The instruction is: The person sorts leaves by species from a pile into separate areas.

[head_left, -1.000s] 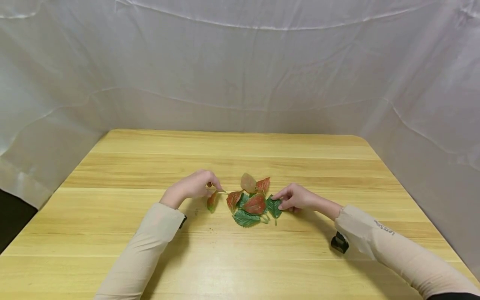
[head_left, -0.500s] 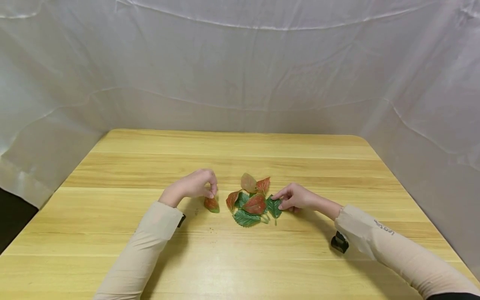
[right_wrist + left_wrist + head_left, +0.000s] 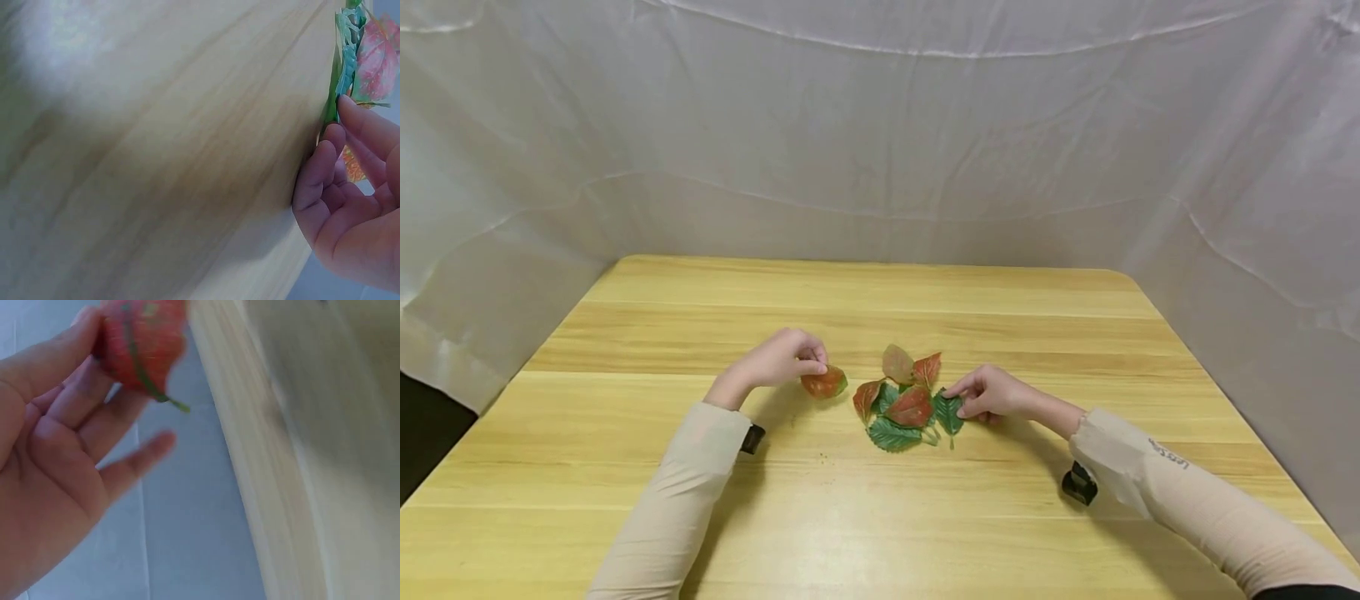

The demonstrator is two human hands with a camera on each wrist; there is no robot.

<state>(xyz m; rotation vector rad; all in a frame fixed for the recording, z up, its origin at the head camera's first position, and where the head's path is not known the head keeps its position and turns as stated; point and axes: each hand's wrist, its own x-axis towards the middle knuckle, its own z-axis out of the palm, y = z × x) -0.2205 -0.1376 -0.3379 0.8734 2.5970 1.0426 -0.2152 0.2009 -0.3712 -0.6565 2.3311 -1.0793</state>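
Note:
My left hand pinches a red leaf with a green tip, left of a small leaf pile. In the left wrist view the thumb and fingers grip this leaf, its green stem pointing down to the right and the little finger held apart. My right hand pinches the edge of a dark green leaf at the pile's right side. The right wrist view shows thumb and forefinger on that leaf close to the tabletop, the other fingers curled. A large red leaf lies on top of the pile.
Around it are a green leaf in front, a brownish leaf and a red leaf behind, and another red leaf on the left. Small dark specks dot the wooden table. A pale curtain encloses the back and sides.
My left hand has drawn its red leaf away from the pile, left and slightly back, and the leaf has turned so its tip points right. My right hand stays in place.

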